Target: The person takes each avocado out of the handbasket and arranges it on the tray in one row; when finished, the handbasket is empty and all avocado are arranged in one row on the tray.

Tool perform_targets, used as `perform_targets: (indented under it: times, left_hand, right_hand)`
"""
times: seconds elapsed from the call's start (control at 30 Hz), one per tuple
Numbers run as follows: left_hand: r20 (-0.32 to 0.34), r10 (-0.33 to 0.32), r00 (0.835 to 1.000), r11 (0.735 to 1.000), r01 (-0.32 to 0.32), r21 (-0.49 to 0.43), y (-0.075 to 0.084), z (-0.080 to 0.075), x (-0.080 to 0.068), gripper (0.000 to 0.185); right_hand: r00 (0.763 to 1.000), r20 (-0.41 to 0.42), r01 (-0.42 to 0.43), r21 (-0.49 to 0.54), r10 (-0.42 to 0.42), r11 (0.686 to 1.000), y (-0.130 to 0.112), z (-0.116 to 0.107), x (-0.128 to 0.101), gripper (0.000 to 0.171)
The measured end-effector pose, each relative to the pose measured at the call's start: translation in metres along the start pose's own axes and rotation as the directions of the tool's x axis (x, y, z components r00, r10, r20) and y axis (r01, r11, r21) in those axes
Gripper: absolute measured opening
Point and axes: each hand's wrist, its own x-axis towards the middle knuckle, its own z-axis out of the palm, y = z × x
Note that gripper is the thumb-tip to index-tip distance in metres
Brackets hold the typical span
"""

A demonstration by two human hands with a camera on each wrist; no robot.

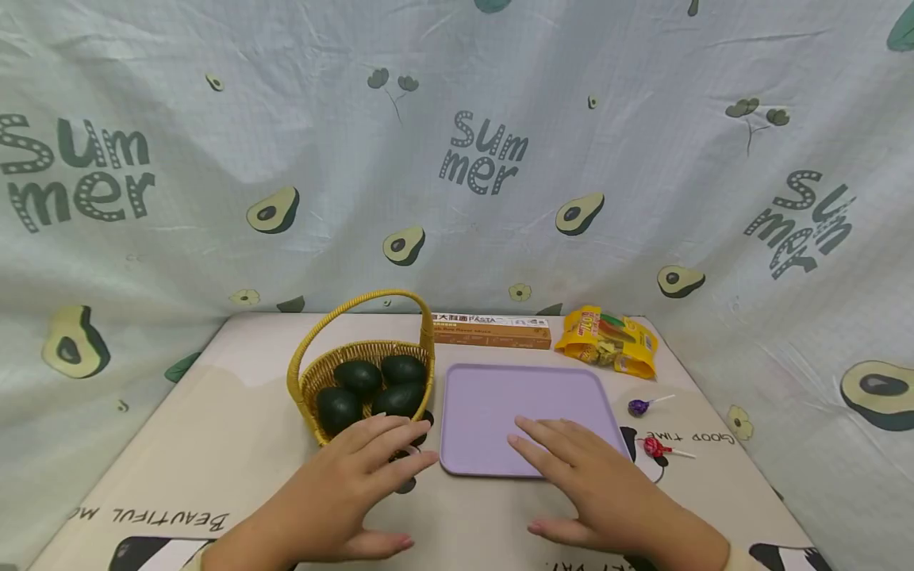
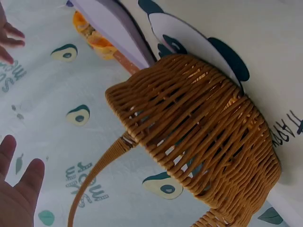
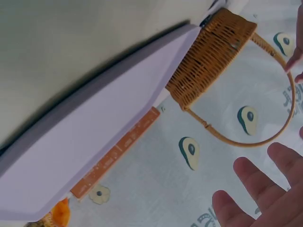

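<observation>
In the head view a wicker basket (image 1: 367, 350) with a tall handle stands left of centre, with several dark green avocados (image 1: 359, 377) inside. A flat lilac tray (image 1: 524, 404) lies to its right. My left hand (image 1: 343, 492) is in front of the basket, fingers spread, holding nothing; its fingertips overlap the basket's near edge in this view. Above the tray's near right part is my right hand (image 1: 596, 492), fingers extended and nothing gripped. The left wrist view shows the basket's woven side (image 2: 203, 123) close up. From the right wrist, the tray's edge (image 3: 94, 123) appears nearest.
Behind the tray lies a long pasta box (image 1: 493, 331). A yellow snack bag (image 1: 607, 342) sits at the back right. Two lollipops, one purple (image 1: 638, 408) and one red (image 1: 653, 447), lie right of the tray. A printed curtain (image 1: 485, 238) hangs behind the table.
</observation>
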Motion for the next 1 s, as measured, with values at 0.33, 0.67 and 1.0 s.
perform_targets:
  times: [0.33, 0.67, 1.0]
  left_hand:
    - [-0.048, -0.094, 0.994, 0.993, 0.09, -0.077, -0.009, -0.009, 0.0, 0.084]
    - [-0.042, -0.25, 0.967, 0.963, 0.244, -0.117, -0.019, -0.019, -0.008, 0.083]
    - [-0.136, -0.32, 0.938, 0.945, 0.306, -0.111, -0.029, -0.027, -0.011, 0.073]
  right_hand:
    - [0.998, -0.058, -0.032, 0.093, 0.038, 0.995, 0.007, -0.003, 0.013, 0.096]
    - [0.994, -0.069, -0.066, 0.223, 0.084, 0.973, 0.016, -0.007, 0.033, 0.094]
    - [0.986, -0.048, -0.13, 0.357, 0.157, 0.925, 0.022, -0.007, 0.055, 0.089]
